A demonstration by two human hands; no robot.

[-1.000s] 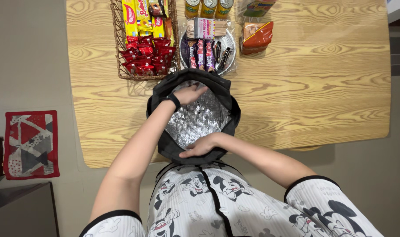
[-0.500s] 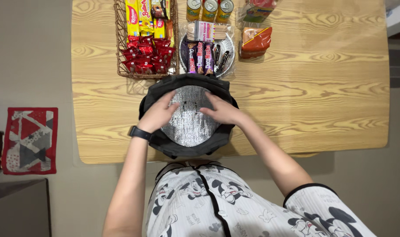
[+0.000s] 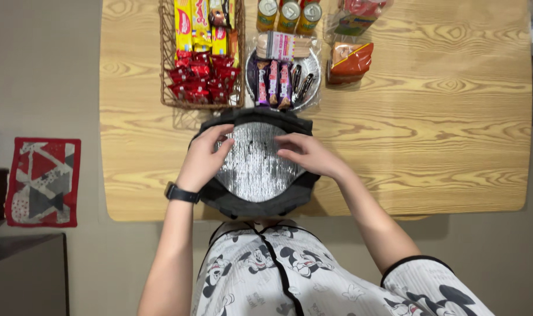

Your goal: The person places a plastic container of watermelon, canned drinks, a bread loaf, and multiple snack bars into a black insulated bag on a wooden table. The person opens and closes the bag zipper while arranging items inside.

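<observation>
**Both hands on the open bag**

Shifted since half a second ago: both hands a little toward the far rim, bag still open, nothing put in.

Left hand (image 3: 201,157) fingers slightly apart, curled over the left lip of the bag (image 3: 252,205), tips pressing the silver lining (image 3: 252,172). Right hand (image 3: 304,153) fingers close together and flat, laid over the right lip, tips on the foil. Nothing gripped but the rim. Black watch (image 3: 181,193) on the left wrist.

Bag at the near edge of the table (image 3: 424,134), mouth held wide, inside bare as far as seen. Opening done; none of the snacks inside so far.

Soft black fabric outside, round mouth, crinkled quilted foil within. Pale wood-grain tabletop, rounded corners. Just beyond the bag, a wire basket (image 3: 167,70) of red wrapped sweets and yellow packets on the left, a shiny round tray (image 3: 313,67) of purple bars beside it, cans (image 3: 288,13) at the far edge, an orange packet (image 3: 349,58) to the right. Patchwork mat (image 3: 41,181) on the floor, far left.
</observation>
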